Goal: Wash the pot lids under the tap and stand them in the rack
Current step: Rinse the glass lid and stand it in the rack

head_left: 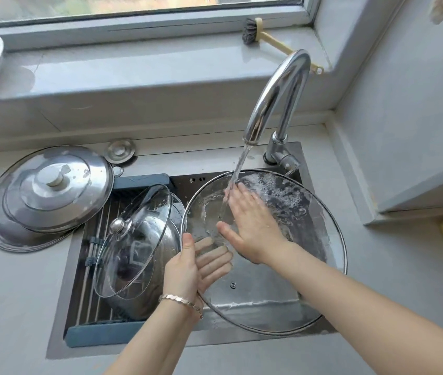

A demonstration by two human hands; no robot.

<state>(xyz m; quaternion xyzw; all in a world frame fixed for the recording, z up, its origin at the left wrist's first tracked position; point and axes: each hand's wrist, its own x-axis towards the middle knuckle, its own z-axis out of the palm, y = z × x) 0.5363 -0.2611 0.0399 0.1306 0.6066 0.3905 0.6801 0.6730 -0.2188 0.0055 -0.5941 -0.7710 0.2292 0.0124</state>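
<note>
My left grip (188,266) is clamping the glass lid's (309,239) rim (soapy, under the running tap (277,96)) while my right grip (247,228), fingers spread flat and holding nothing, is rubbing its surface.

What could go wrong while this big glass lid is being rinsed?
The large glass lid is soapy and gripped only at its rim by the left hand, so it may slip into the sink. Swinging it left could knock the smaller glass lid leaning in the rack.
</note>
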